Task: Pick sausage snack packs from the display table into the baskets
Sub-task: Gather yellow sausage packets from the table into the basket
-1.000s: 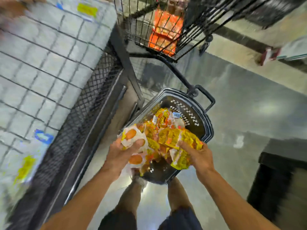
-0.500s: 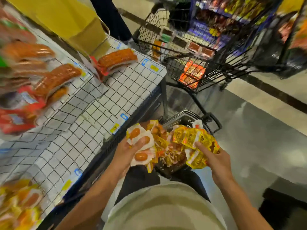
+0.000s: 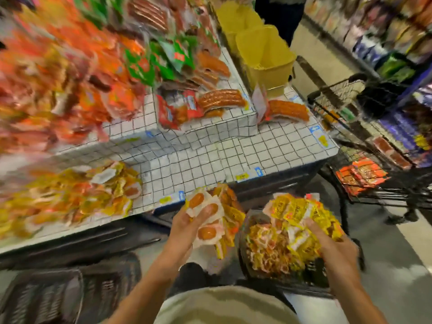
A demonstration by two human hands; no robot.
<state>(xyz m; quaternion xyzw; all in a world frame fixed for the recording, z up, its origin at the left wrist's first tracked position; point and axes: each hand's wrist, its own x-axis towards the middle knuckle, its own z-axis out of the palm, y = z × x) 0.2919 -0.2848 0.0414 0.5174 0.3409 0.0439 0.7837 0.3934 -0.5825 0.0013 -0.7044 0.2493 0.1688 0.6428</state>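
My left hand (image 3: pixel 187 226) grips a bunch of white and yellow sausage snack packs (image 3: pixel 211 219) in front of the display table's front edge. My right hand (image 3: pixel 332 249) grips another bunch of yellow sausage snack packs (image 3: pixel 301 213) above a dark basket (image 3: pixel 243 260) that holds more of them. A blurred pile of the same yellow packs (image 3: pixel 70 195) lies on the white gridded display table (image 3: pixel 210 155) at the left. A second dark basket (image 3: pixel 46 295) stands on the floor at the lower left.
Larger red and orange sausage packs (image 3: pixel 219 101) cover the table's raised tier. Yellow bins (image 3: pixel 264 54) stand behind the table. A black wire trolley (image 3: pixel 374 188) with orange packs stands at the right, in front of shelves. A person's dark legs (image 3: pixel 278 17) show at the top.
The view has swung up from the basket to the display table. Both hands keep their bunches of packs and have moved apart, the right one staying over the basket.
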